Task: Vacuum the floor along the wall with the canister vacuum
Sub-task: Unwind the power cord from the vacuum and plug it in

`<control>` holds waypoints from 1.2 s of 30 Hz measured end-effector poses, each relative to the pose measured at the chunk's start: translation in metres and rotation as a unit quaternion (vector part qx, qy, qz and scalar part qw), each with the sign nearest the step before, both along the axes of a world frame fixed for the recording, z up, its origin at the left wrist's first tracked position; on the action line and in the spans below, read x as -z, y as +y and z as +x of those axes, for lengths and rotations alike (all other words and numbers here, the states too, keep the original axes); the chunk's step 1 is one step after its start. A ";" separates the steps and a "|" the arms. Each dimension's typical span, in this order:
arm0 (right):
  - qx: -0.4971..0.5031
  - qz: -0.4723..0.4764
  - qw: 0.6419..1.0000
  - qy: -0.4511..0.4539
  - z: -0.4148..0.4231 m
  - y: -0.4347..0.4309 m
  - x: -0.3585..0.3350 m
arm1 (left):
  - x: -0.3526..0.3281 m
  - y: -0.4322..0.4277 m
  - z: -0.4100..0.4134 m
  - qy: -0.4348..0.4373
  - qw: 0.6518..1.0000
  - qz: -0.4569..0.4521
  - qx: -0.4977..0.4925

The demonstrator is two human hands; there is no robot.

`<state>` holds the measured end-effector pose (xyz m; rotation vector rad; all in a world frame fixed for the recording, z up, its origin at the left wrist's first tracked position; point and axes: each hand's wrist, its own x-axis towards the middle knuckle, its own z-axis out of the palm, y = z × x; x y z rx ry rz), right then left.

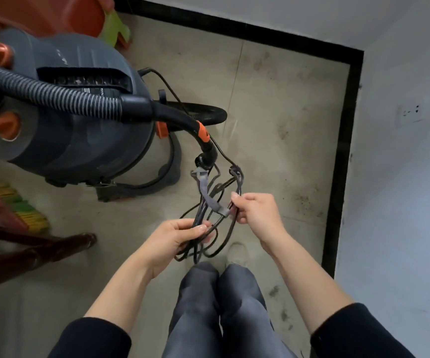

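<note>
The grey canister vacuum (79, 120) stands on the tiled floor (273, 99) at far left, its ribbed hose (53, 91) draped across its top. Both bare forearms reach forward above the knees. The left hand (177, 236) curls its fingers round the looped black cord (199, 215). A grey strap (207, 196) hangs on the bundle between the 2 hands. The right hand (255, 210) pinches the cord beside that strap. Black skirting (340, 177) and the white wall (402, 202) lie right.

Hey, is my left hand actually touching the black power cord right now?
Touching. The head view shows the left hand gripping the bundled loops of the power cord, thumb and fingers curled round them with no gap.
</note>
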<state>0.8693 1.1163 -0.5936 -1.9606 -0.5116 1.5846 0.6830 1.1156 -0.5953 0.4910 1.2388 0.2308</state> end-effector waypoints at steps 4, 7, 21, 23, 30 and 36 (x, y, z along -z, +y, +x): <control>0.002 0.038 0.999 -0.001 0.014 -0.009 -0.018 | 0.009 -0.013 -0.001 0.031 0.999 0.023 0.003; 0.057 0.103 0.993 0.022 0.036 -0.004 -0.031 | 0.020 -0.019 -0.005 0.087 0.995 0.049 0.002; -0.332 0.142 0.929 0.077 0.029 0.002 -0.093 | 0.046 -0.073 -0.010 0.216 0.949 0.140 0.182; -0.192 0.167 0.956 0.144 0.025 0.006 -0.088 | 0.044 -0.076 -0.002 0.217 0.935 0.168 0.224; 0.045 0.246 0.968 0.021 0.036 0.002 -0.083 | 0.051 -0.086 -0.025 0.335 0.906 0.163 0.200; 0.129 0.247 0.955 -0.104 0.020 -0.020 -0.075 | 0.054 -0.119 -0.088 0.352 0.929 0.089 0.066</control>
